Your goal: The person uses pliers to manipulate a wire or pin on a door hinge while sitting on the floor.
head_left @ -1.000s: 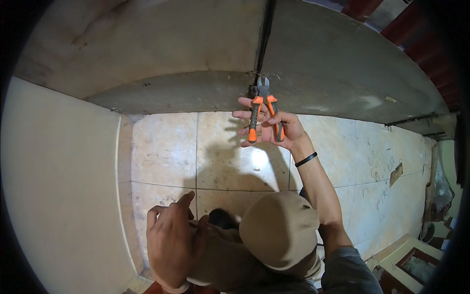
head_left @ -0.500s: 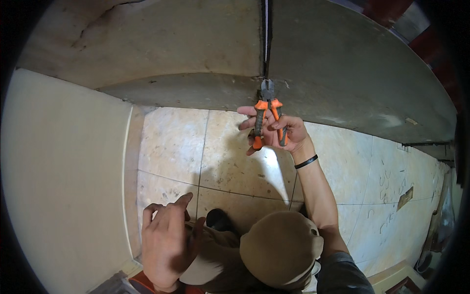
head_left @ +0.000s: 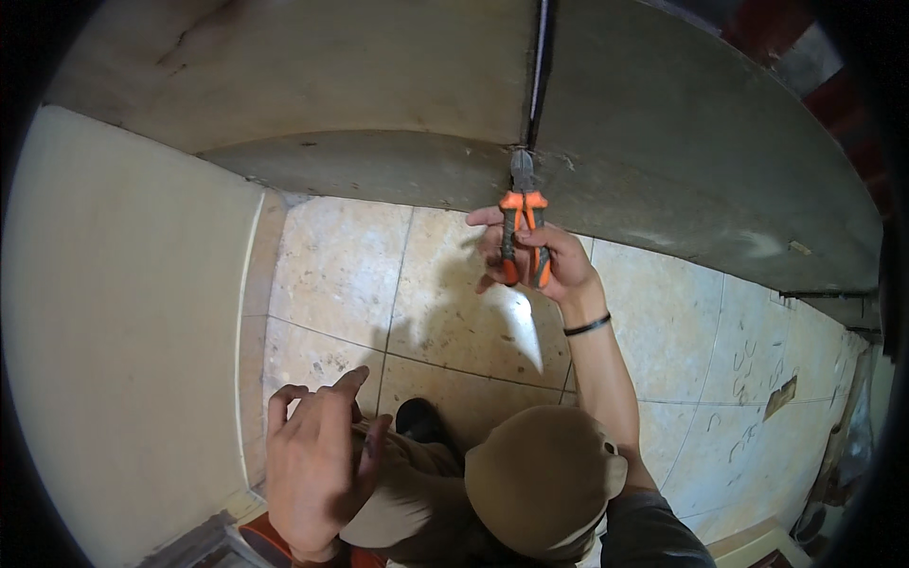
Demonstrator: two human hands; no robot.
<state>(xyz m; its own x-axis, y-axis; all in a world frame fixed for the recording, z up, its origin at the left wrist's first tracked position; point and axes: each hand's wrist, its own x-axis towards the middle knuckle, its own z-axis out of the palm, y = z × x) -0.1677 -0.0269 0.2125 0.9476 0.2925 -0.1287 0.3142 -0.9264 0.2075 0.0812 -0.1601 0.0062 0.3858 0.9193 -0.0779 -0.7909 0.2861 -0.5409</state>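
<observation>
My right hand (head_left: pixel 563 260) is wrapped around a pair of cutting pliers (head_left: pixel 524 213) with orange and grey handles. The handles are nearly together. The jaws point away from me and touch the lower end of a dark vertical slot (head_left: pixel 536 104) in the grey wall, where a thin pale strip runs. What lies between the jaws is too small to make out. Low on the left, my left hand (head_left: pixel 317 464) hovers over my leg with nothing in it, its fingers bent and apart.
A grey plastered wall (head_left: pixel 682 142) spans the far side. To the left stands a cream panel (head_left: pixel 133 312). Stained tiles (head_left: pixel 454 331) cover the floor, with my dark shoe (head_left: pixel 421 421) on them. My knee (head_left: pixel 544 483) is raised between my arms.
The pliers' handles have come closer together as my right hand squeezed. The jaws are still at the slot's lower end. My left hand has hardly moved, and the view has shifted slightly.
</observation>
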